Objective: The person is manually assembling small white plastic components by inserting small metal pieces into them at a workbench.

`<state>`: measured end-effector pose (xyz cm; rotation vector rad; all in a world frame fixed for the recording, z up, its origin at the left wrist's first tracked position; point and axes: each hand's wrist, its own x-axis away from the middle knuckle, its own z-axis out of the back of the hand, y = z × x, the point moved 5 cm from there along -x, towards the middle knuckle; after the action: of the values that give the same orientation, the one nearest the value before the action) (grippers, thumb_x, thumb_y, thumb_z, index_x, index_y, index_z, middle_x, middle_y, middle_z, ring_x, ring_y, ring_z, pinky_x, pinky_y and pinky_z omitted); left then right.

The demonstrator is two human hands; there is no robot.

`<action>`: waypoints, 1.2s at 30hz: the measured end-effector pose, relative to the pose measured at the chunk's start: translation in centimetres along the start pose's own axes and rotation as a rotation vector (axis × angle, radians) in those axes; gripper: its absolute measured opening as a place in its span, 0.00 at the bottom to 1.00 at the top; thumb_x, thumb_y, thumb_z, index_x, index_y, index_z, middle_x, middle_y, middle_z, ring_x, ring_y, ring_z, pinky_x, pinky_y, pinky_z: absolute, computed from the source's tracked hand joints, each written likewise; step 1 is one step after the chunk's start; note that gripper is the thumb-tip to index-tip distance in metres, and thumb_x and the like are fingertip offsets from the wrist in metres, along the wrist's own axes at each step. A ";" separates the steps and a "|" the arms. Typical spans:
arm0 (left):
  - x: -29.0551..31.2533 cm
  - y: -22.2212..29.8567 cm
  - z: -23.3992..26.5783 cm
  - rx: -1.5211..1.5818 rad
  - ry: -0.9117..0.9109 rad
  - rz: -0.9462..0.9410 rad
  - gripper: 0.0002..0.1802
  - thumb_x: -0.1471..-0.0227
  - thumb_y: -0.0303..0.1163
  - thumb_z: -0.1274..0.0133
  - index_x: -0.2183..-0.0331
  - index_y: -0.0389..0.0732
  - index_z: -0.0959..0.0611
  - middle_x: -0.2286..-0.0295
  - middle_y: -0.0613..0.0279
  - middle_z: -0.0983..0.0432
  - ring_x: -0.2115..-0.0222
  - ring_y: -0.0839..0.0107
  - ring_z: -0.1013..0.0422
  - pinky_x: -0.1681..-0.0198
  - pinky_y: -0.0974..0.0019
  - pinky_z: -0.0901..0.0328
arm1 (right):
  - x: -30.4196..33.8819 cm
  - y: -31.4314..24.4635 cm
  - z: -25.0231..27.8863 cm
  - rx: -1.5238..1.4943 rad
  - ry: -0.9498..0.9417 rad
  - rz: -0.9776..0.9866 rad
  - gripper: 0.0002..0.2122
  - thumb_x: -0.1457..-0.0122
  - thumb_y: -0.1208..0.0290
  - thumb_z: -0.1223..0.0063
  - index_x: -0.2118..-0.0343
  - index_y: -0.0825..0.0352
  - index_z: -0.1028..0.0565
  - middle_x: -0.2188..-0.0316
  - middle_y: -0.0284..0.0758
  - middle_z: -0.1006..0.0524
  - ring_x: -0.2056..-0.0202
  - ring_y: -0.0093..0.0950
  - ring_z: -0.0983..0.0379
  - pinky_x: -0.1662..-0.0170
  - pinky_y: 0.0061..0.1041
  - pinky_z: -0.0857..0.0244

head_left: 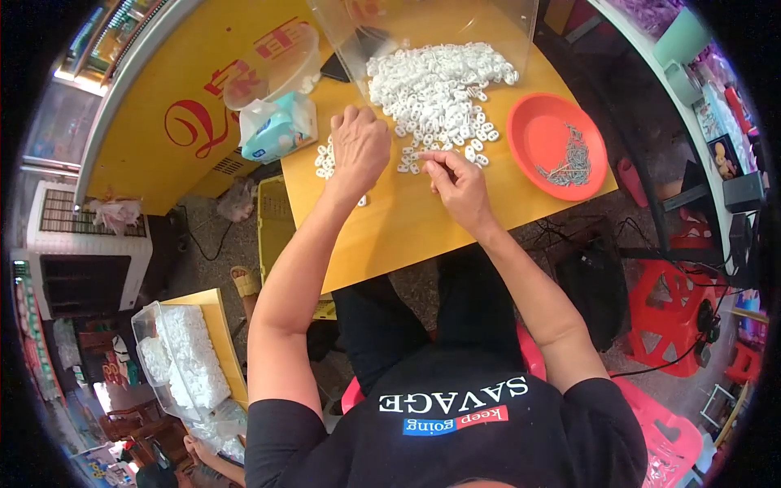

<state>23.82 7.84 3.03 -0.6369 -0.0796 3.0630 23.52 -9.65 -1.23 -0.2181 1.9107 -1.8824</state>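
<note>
Head view is showing the right hand pinching a small white plastic piece, half hidden by its fingertips. The left hand is curling knuckles-up, its grip impossible to tell. At twelve o'clock the white pieces are lying heaped, partly under a clear bin; at two o'clock a red dish of metal bits is sitting near the table edge.

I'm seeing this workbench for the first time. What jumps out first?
A heap of small white plastic rings covers the far middle of the wooden table. To its right sits a red dish holding small metal pieces. The left hand and right hand work at the heap's near edge.
</note>
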 end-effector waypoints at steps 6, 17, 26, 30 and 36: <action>2.7 1.7 1.1 0.197 0.033 -0.031 0.03 0.55 0.31 0.42 0.74 0.44 0.15 0.71 0.65 0.26 0.62 0.61 0.33 0.60 0.56 0.44 | -0.1 -0.2 0.1 -0.016 -0.002 -0.023 0.08 0.38 0.76 0.50 0.59 0.69 0.22 0.75 0.27 0.25 0.77 0.13 0.34 0.75 0.14 0.39; 2.5 1.3 0.6 0.209 0.172 -0.141 0.13 0.59 0.25 0.47 0.66 0.43 0.17 0.63 0.63 0.24 0.57 0.59 0.33 0.56 0.56 0.41 | 0.0 -0.3 0.0 -0.025 -0.002 -0.024 0.08 0.39 0.76 0.50 0.59 0.70 0.23 0.75 0.28 0.24 0.78 0.13 0.33 0.74 0.15 0.37; 2.0 0.5 0.2 0.233 0.186 -0.057 0.09 0.56 0.26 0.46 0.67 0.44 0.18 0.65 0.63 0.25 0.59 0.59 0.33 0.57 0.56 0.41 | 0.0 0.0 0.2 -0.031 0.006 -0.002 0.08 0.38 0.77 0.50 0.59 0.71 0.23 0.74 0.29 0.23 0.77 0.13 0.33 0.73 0.14 0.37; 0.9 1.0 -0.6 0.240 0.199 -0.080 0.08 0.54 0.26 0.44 0.68 0.46 0.18 0.66 0.64 0.25 0.60 0.60 0.32 0.59 0.56 0.41 | -0.1 0.0 0.0 -0.025 -0.015 0.007 0.08 0.38 0.77 0.50 0.59 0.70 0.23 0.75 0.28 0.24 0.77 0.13 0.33 0.74 0.14 0.38; 1.1 0.3 -0.5 0.239 0.206 -0.056 0.07 0.54 0.25 0.45 0.68 0.45 0.19 0.68 0.63 0.25 0.61 0.58 0.32 0.59 0.55 0.40 | -0.2 -0.3 0.0 -0.022 0.002 0.014 0.08 0.39 0.76 0.50 0.59 0.70 0.22 0.75 0.27 0.25 0.78 0.13 0.33 0.75 0.15 0.38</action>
<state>23.03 7.60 2.15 -0.9079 0.2612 2.8700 23.64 -9.63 -0.91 -0.2097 1.9301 -1.8536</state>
